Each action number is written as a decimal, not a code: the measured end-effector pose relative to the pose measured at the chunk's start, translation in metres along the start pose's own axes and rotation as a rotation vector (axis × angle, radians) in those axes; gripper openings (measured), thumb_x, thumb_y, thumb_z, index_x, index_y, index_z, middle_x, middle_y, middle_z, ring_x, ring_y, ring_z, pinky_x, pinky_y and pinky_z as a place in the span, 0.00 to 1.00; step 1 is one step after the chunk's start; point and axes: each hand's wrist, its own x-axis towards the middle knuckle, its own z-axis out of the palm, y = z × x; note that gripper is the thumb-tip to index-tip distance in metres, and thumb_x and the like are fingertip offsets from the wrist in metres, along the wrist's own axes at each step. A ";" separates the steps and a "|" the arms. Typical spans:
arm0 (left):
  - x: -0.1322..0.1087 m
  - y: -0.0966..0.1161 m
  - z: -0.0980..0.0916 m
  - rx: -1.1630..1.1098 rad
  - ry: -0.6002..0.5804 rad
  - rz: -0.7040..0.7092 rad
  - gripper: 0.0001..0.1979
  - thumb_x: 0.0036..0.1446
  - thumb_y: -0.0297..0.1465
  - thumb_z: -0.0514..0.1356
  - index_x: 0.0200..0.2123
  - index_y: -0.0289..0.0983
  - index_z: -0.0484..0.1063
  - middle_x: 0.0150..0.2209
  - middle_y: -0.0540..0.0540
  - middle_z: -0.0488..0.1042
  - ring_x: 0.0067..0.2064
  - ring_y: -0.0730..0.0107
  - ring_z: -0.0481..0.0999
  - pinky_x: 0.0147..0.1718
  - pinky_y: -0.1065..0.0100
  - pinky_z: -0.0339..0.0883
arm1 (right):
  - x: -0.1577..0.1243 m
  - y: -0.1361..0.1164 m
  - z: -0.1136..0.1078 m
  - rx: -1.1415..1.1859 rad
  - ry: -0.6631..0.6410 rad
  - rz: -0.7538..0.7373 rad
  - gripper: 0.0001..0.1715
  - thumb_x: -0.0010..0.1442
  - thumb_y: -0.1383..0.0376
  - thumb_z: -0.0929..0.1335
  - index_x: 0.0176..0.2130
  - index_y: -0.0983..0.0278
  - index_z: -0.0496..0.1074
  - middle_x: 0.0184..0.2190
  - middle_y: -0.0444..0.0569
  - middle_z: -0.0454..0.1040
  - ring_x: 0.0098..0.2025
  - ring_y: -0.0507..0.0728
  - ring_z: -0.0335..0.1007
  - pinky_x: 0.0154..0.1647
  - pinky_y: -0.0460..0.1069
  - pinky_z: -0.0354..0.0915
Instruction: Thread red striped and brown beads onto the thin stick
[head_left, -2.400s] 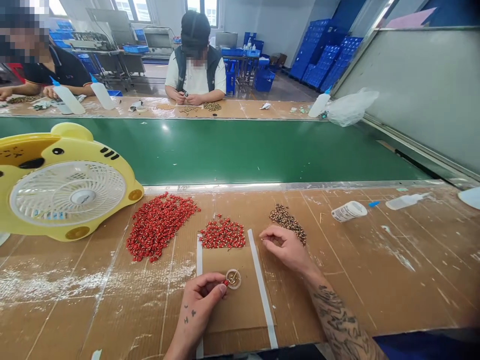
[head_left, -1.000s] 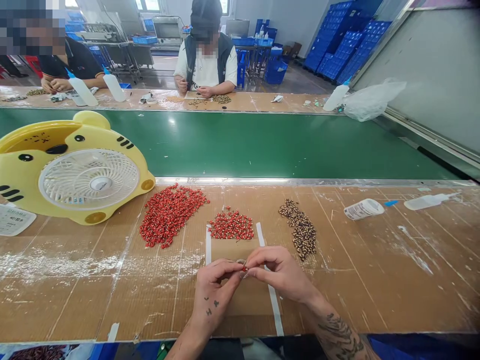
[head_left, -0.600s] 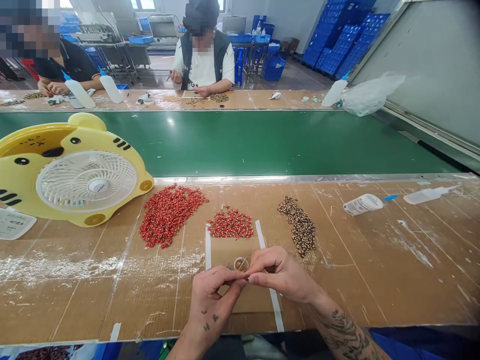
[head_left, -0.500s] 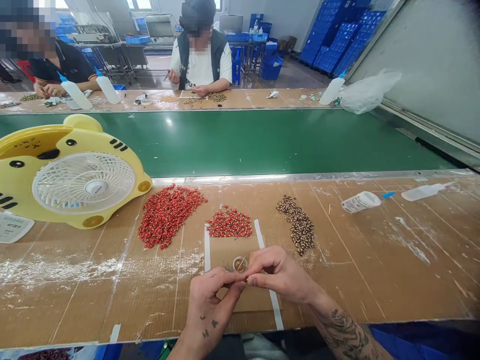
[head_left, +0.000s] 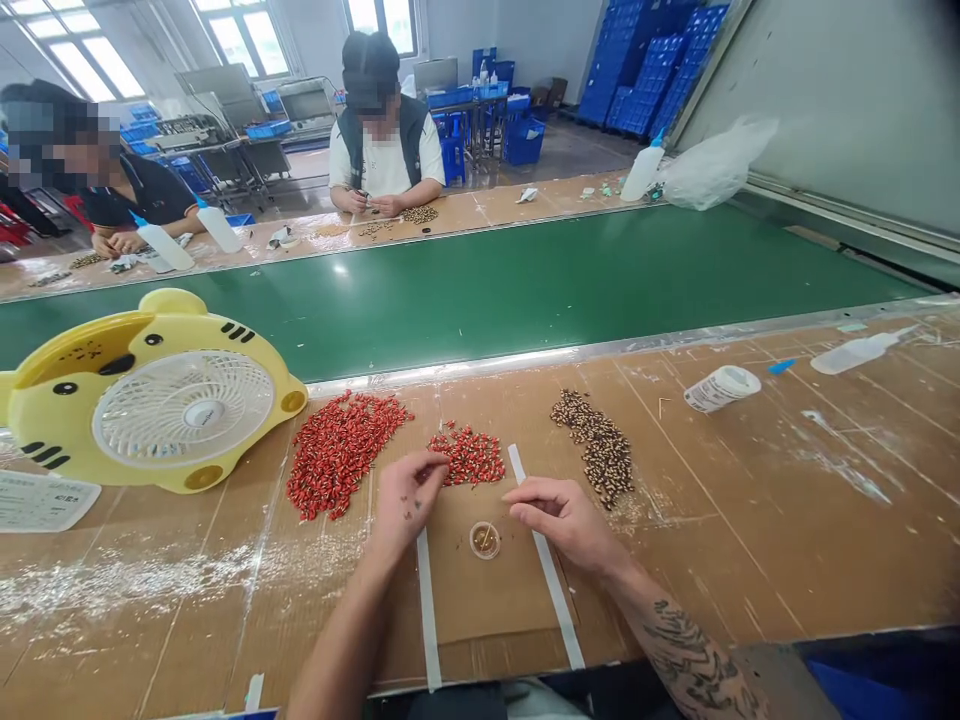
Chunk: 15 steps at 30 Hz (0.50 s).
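"What is inside the small clear cup (head_left: pixel 485 540)?"

"A thin stick (head_left: pixel 487 536) is leaning in some brownish stuff (head_left: pixel 480 544). The cup stands on my cardboard sheet (head_left: pixel 499 590), between my hands."

"And your grip?"

"My left grip (head_left: pixel 409 498) is curled just beside the small pile of red pieces (head_left: pixel 470 457); I cannot tell if it holds something. My right grip (head_left: pixel 566 520) is loosely open, and I see nothing in it."

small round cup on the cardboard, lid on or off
Off: the small round cup sits open, with a thin stick leaning inside and no lid over it.
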 end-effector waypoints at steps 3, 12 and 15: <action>0.022 -0.010 -0.004 0.075 -0.038 0.030 0.09 0.56 0.25 0.61 0.36 0.39 0.82 0.32 0.48 0.84 0.32 0.67 0.81 0.34 0.69 0.73 | -0.006 0.003 -0.005 -0.043 0.014 -0.014 0.15 0.60 0.57 0.71 0.33 0.66 0.81 0.29 0.50 0.77 0.32 0.56 0.71 0.34 0.49 0.65; -0.003 -0.055 -0.070 0.397 0.057 -0.024 0.11 0.60 0.30 0.57 0.39 0.37 0.79 0.35 0.44 0.79 0.34 0.60 0.78 0.37 0.63 0.70 | -0.009 0.010 0.002 -0.118 -0.034 0.034 0.12 0.60 0.59 0.71 0.37 0.65 0.80 0.33 0.50 0.78 0.35 0.57 0.72 0.36 0.49 0.64; -0.017 -0.064 -0.072 0.479 0.019 -0.042 0.11 0.60 0.29 0.56 0.40 0.38 0.79 0.38 0.43 0.80 0.38 0.59 0.80 0.39 0.63 0.70 | -0.002 0.008 0.009 -0.162 -0.076 0.064 0.12 0.59 0.60 0.72 0.40 0.65 0.80 0.31 0.48 0.77 0.32 0.55 0.70 0.33 0.49 0.64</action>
